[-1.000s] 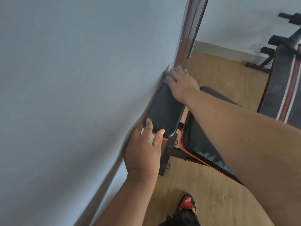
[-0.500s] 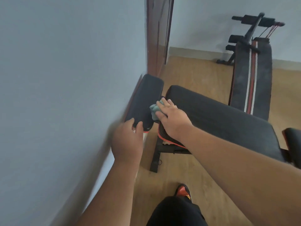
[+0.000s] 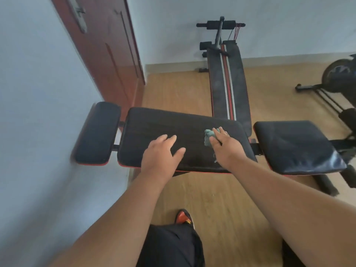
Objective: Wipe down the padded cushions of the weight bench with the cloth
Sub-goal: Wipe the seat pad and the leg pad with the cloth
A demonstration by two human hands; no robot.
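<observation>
The weight bench lies across the view with three black, red-edged cushions: a small head pad by the left wall, a long middle cushion and a seat pad on the right. My right hand presses a crumpled teal cloth onto the right part of the middle cushion. My left hand rests flat on that cushion's front left, fingers spread, holding nothing.
A grey wall runs close along the left, with a red-brown door behind the head pad. A sit-up bench stands behind, exercise equipment at the far right. Wood floor lies between me and the bench.
My right hand carried the cloth from the small head pad rightward onto the middle cushion. My left hand let go of the head pad's front corner and now lies flat on the middle cushion.
</observation>
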